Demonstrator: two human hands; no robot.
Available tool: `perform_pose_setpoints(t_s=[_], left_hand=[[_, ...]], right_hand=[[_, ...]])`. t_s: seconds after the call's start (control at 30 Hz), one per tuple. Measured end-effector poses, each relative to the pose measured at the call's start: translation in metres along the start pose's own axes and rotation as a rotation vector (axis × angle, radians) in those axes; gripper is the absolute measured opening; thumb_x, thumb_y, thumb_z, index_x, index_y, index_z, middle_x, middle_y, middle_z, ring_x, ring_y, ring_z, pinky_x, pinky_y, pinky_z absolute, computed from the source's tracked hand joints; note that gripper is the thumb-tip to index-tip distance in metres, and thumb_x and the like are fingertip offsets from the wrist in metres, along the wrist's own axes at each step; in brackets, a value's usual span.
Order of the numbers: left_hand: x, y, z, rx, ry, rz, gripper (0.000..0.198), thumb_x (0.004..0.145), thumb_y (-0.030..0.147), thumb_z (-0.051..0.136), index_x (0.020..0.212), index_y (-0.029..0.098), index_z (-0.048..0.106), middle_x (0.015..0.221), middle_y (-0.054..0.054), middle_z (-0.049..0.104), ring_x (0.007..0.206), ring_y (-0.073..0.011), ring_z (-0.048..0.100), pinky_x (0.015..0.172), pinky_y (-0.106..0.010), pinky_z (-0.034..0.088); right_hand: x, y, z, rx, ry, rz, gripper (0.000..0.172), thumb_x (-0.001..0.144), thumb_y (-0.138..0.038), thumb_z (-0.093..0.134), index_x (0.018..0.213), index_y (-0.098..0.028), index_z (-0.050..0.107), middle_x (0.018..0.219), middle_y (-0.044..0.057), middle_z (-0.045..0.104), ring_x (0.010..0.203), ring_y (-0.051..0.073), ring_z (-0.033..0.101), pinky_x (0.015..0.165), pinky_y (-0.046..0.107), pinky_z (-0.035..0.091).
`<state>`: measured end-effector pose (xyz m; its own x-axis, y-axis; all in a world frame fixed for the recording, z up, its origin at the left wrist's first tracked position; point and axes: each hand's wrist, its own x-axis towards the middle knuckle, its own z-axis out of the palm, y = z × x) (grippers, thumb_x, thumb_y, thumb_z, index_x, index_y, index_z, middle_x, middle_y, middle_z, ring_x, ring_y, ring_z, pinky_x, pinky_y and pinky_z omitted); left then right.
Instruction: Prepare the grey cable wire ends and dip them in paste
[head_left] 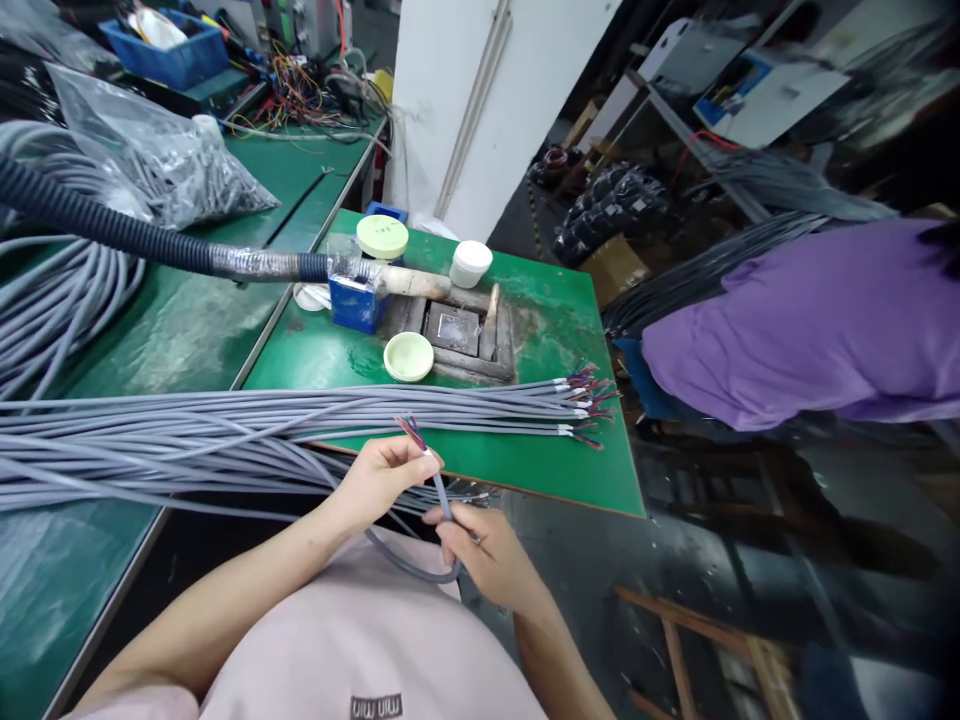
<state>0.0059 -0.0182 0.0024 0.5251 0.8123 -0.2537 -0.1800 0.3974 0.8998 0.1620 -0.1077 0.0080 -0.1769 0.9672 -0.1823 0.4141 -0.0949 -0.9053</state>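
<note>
Near the table's front edge, my left hand (390,478) pinches a grey cable (441,494) close to its stripped end. Thin coloured wires (410,432) fan out above those fingers. Lower down, my right hand (484,550) has its fingers curled round the same cable, which bends in a loop below both hands. Just beyond lies a thick bundle of grey cables (247,425), their stripped ends (585,400) pointing right. Behind the bundle sits a small square pot (456,328) in a stained frame, with a pale shallow lid (409,356) in front of it.
A ribbed black hose (150,232) reaches from the left over a blue box (356,303). A white tub (471,263) and a yellowish round lid (382,237) stand behind. Coiled cable and a plastic bag (172,170) lie left. A person in purple (810,320) is at the right.
</note>
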Motion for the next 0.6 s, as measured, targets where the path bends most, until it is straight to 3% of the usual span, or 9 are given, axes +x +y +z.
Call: perform_pose_setpoints(t_s=[0.1,0.2,0.37,0.6], left_hand=[[-0.002,-0.003,0.004,-0.052,-0.053,-0.003,0.032,0.071,0.042,0.071,0.062,0.014,0.058,0.059,0.001,0.059,0.056,-0.0093,0.051,0.061,-0.025,0.042],[-0.002,-0.003,0.008,-0.076,-0.084,0.004,0.032,0.071,0.041,0.071,0.062,0.013,0.059,0.057,0.001,0.057,0.055,-0.009,0.05,0.059,-0.024,0.041],[-0.002,0.001,0.004,-0.139,0.011,0.011,0.027,0.065,0.037,0.077,0.076,0.014,0.068,0.068,-0.001,0.063,0.063,-0.0106,0.055,0.065,-0.024,0.045],[-0.003,0.002,-0.003,-0.136,0.118,0.062,0.02,0.066,0.032,0.076,0.071,0.015,0.069,0.068,0.001,0.064,0.061,-0.0087,0.053,0.064,-0.022,0.044]], right_hand=[[0.006,-0.004,0.003,0.007,0.152,-0.022,0.018,0.086,-0.029,0.047,0.082,-0.019,0.062,0.053,-0.004,0.058,0.049,0.011,0.053,0.052,0.022,0.04],[0.011,-0.008,0.006,-0.019,0.204,-0.06,0.022,0.088,-0.028,0.045,0.072,-0.019,0.058,0.049,-0.005,0.054,0.046,0.01,0.05,0.051,0.022,0.039],[0.011,-0.011,0.008,-0.138,0.295,-0.109,0.02,0.087,-0.026,0.047,0.074,-0.018,0.06,0.05,-0.005,0.052,0.046,0.009,0.048,0.049,0.02,0.036],[0.014,-0.015,0.013,-0.322,0.364,-0.231,0.019,0.088,-0.022,0.051,0.075,-0.016,0.063,0.062,-0.001,0.062,0.055,0.009,0.055,0.056,0.02,0.037]])
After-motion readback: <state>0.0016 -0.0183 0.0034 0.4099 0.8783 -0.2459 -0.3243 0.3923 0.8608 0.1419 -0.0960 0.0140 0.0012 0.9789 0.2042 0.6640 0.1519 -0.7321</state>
